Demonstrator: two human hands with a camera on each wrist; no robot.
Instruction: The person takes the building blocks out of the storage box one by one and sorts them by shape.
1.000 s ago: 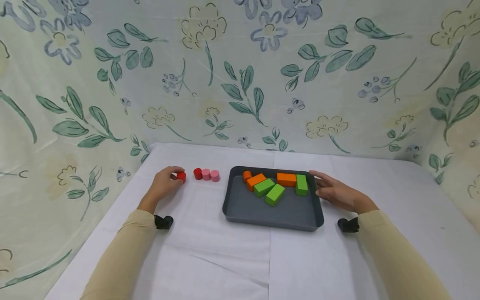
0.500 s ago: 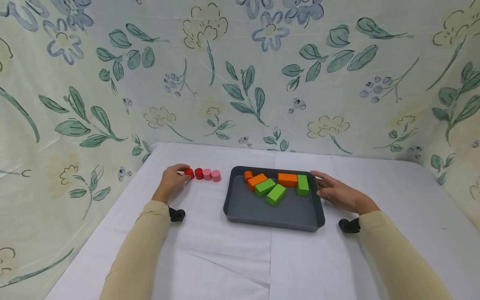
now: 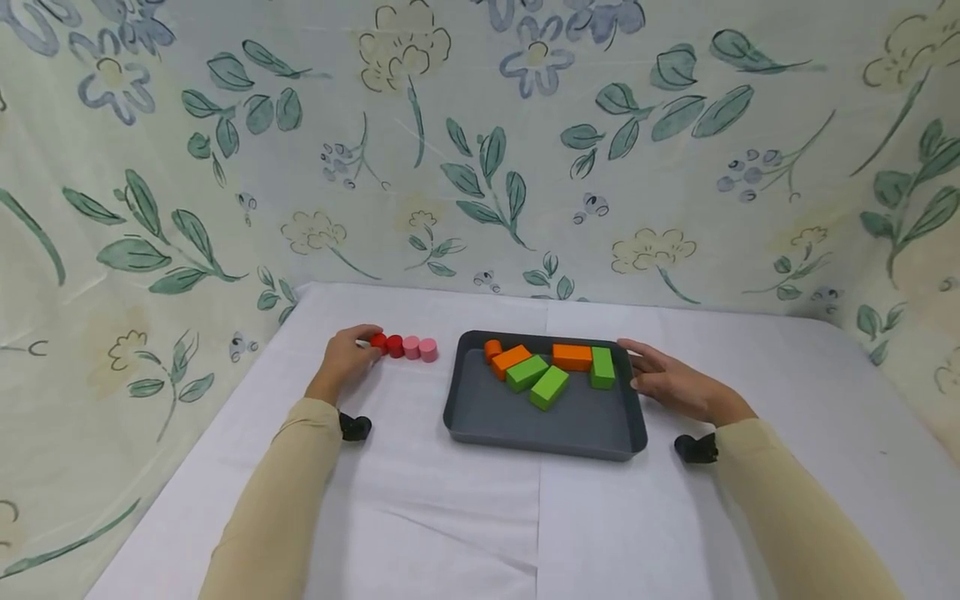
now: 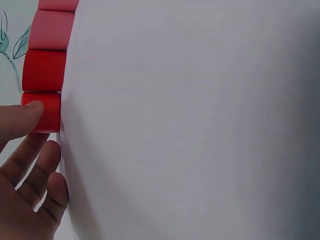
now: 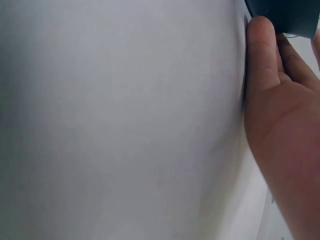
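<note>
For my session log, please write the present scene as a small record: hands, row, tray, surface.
Left hand: pinches a glossy red cylinder
Right hand: at the right side of the dark grey rectangular tray
Row, left to right: held cylinder, second red cylinder, two pink cylinders
Tray contents: one orange cylinder, two orange rectangular blocks, three green rectangular blocks
Surface: white cloth

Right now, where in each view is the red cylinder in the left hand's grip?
Head: red cylinder, left of centre, at its row's left end.
Left wrist: red cylinder, far left, about mid-height, partly covered by the thumb.
Right wrist: not in it.
Landmark head and left wrist share: darker red cylinder, directly beside it.
</note>
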